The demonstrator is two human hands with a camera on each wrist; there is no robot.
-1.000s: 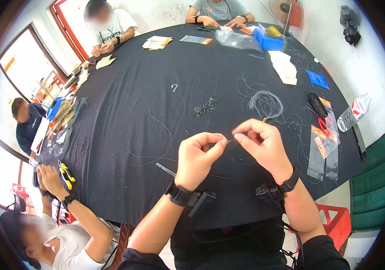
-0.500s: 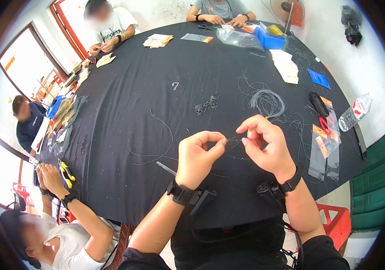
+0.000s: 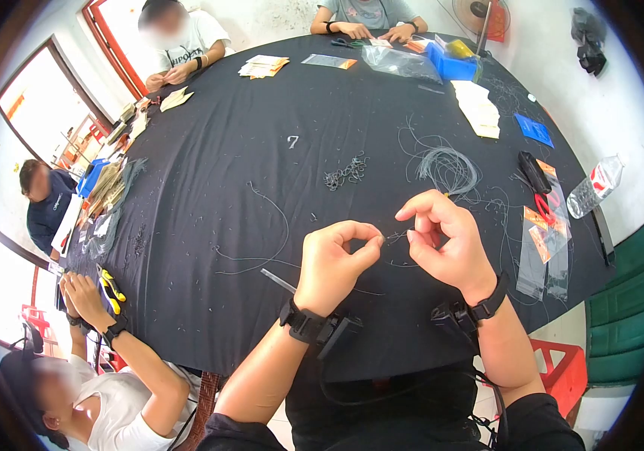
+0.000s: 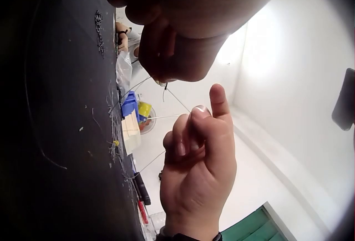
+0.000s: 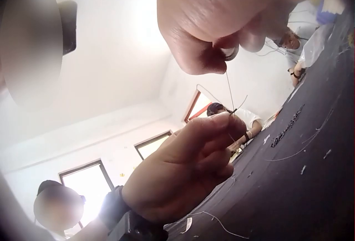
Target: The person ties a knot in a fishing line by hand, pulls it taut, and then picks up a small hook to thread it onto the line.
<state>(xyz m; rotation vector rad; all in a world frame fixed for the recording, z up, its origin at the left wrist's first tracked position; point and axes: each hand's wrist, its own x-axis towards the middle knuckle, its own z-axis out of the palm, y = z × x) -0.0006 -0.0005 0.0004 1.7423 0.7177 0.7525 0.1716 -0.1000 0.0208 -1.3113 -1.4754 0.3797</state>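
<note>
My left hand [image 3: 331, 263] pinches a small dark fishing hook [image 5: 233, 112] between thumb and forefinger, mostly hidden by the fingertips. Thin clear fishing line [image 4: 176, 97] runs from it across a short gap to my right hand [image 3: 448, 244]. There the curled fingers and thumb hold the line, drawn straight in the right wrist view, while a loose end sticks out beside the hook. Both hands are raised over the black cloth. Beyond them lie a small pile of dark hooks [image 3: 345, 172] and a coil of fishing line [image 3: 446, 171].
Loose line [image 3: 286, 225] curls on the black-covered table [image 3: 209, 173]. To the right are red-handled scissors [image 3: 543, 208], plastic packets [image 3: 532, 259] and a water bottle [image 3: 595, 188]. Yellow-handled pliers [image 3: 111, 291] lie at left, beside a seated person [image 3: 122, 402]. Other people sit around the table.
My right hand has moved slightly right and up, away from the left fingertips, widening the gap with line across it. The left hand keeps its pinch and shifts only slightly.
</note>
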